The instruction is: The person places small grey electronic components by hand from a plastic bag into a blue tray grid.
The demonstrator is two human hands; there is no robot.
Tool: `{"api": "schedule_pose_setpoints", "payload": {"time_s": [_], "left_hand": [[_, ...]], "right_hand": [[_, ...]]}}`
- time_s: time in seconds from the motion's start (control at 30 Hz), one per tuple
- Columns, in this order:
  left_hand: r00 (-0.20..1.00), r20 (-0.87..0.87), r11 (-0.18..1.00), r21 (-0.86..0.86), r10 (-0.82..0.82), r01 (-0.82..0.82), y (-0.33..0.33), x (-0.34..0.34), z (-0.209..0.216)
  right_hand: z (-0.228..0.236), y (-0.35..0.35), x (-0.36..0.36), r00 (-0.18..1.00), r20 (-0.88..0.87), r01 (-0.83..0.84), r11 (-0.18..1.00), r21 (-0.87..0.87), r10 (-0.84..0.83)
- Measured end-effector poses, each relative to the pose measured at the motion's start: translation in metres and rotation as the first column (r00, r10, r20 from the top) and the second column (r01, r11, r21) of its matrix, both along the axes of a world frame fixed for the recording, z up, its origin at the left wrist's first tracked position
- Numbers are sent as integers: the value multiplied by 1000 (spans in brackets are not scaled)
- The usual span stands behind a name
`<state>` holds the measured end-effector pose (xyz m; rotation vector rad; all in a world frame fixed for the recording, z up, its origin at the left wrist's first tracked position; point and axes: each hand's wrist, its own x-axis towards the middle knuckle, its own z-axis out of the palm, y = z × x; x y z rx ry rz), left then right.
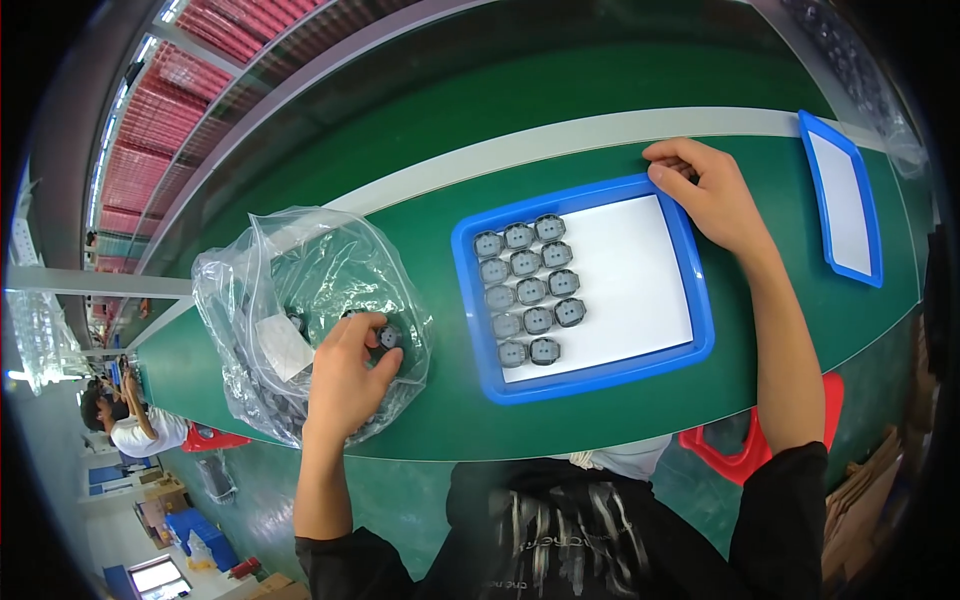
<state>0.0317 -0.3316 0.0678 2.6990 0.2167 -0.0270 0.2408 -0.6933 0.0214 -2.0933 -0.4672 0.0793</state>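
Observation:
My left hand [345,380] is at the mouth of a clear plastic bag [235,350], pinching a small dark grey plastic part [390,337] between thumb and fingers. More grey parts show dimly inside the bag, partly hidden by folds and a white label [284,347]. To the right of the bag lies a blue tray [705,300] with a white lining. Several rounded grey parts [538,320] with small holes stand in rows on the tray's left side; the lowest row is shorter. My right hand [712,195] rests at the tray's far right corner, fingers loosely bent and holding nothing visible.
A second blue tray [868,262] with a white lining lies at the far right of the green table [430,420]. A pale rail [590,128] runs behind the trays. A red stool [740,462] stands below the table's near edge. At far left sits another person [150,432].

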Motion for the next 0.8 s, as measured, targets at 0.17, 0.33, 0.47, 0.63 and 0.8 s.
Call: {"api": "schedule_pose_setpoints", "payload": {"time_s": [0.17, 0.33, 0.47, 0.63, 0.8], "left_hand": [[996, 84, 999, -36, 5, -2, -1, -1, -7], [925, 318, 957, -129, -210, 261, -64, 7, 19], [770, 365, 807, -78, -523, 586, -111, 32, 23], [697, 356, 739, -25, -622, 673, -129, 50, 0], [686, 304, 728, 38, -661, 684, -126, 55, -7]], "right_hand": [[-2, 1, 1, 1000, 26, -11, 1000, 27, 10], [-2, 0, 3, 999, 33, -16, 1000, 15, 16], [0, -1, 3, 1000, 5, -22, 1000, 21, 22], [-3, -2, 3, 1000, -15, -8, 999, 41, 9], [-4, -3, 4, 1000, -11, -19, 999, 45, 20]]}}
